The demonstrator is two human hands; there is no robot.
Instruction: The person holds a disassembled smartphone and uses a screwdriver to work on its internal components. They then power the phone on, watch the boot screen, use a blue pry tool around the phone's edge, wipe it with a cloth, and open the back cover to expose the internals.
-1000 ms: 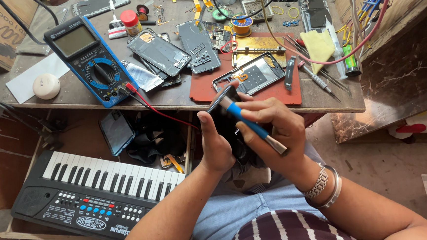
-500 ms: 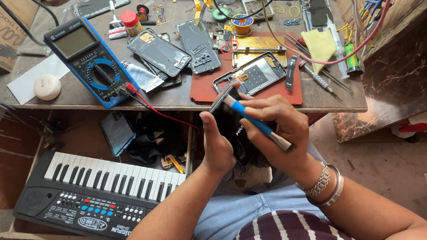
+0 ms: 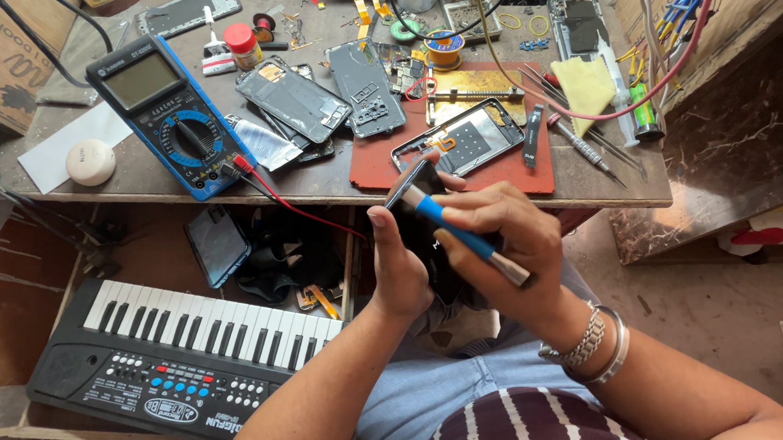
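Phone [image 3: 425, 245], dark and held upright below the counter [image 3: 588, 176] edge, sits clasped in the left hand [image 3: 399, 269] while the right hand [image 3: 510, 231] grips a blue-handled screwdriver [image 3: 465, 236]; brace the phone firmly and apply light, controlled tool pressure.

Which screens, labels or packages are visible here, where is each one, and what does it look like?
Multimeter: bench, far left; blue case, grey rectangular screen, round dial.
Keyboard label: toy keyboard lower left; oval, blue and white.
Small jar: bench top; red lid, white label.
Dark phone: shelf under bench; blank screen.
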